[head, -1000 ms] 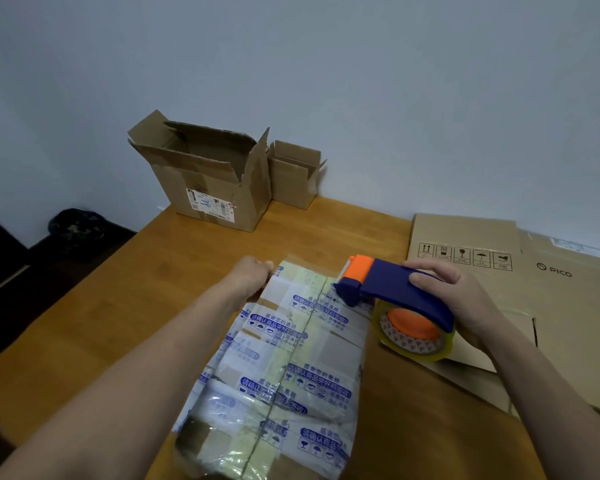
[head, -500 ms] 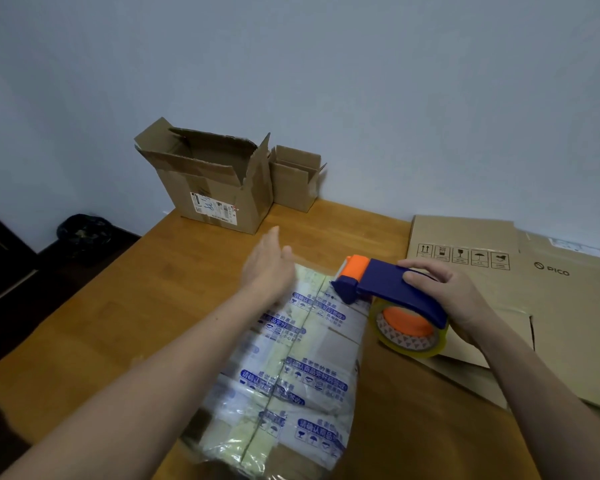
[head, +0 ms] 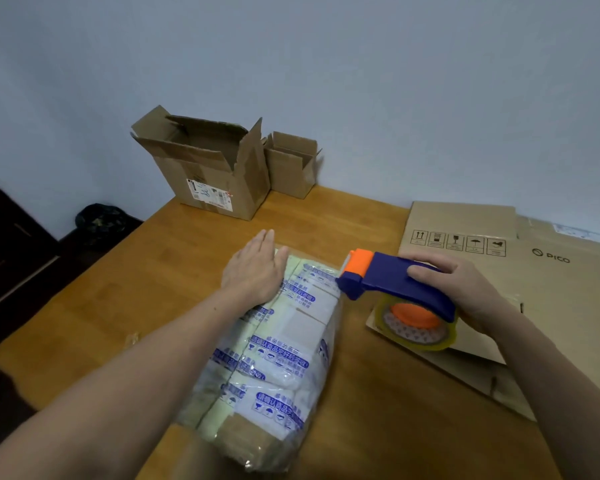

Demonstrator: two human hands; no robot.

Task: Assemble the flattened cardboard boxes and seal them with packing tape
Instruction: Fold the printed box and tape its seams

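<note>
Left hand: my left hand [head: 253,268] lies palm-down on the far end of the tape-wrapped cardboard box [head: 284,351]. Its fingers [head: 265,240] are straight and close together and hold nothing.
Right hand: my right hand [head: 465,289] grips the blue and orange tape dispenser [head: 392,284], fingers curled over the top of its handle.
Dispenser: its orange nose points at the far right corner of the wrapped box, just beside it. I cannot tell whether they touch. The roll of clear yellowish tape [head: 418,332] hangs under the handle, above the edge of the flat cardboard.
Wrapped box: it lies on the orange-brown wooden bench [head: 146,292] between my forearms, covered in white tape with blue print.
Flat cardboard: flattened brown cardboard sheets [head: 551,292] lie on the right of the bench, printed with handling symbols.
Far end: a large open brown cardboard box [head: 219,181] with raised flaps stands by the wall, with a small open brown box [head: 291,168] just beside it on the right.
</note>
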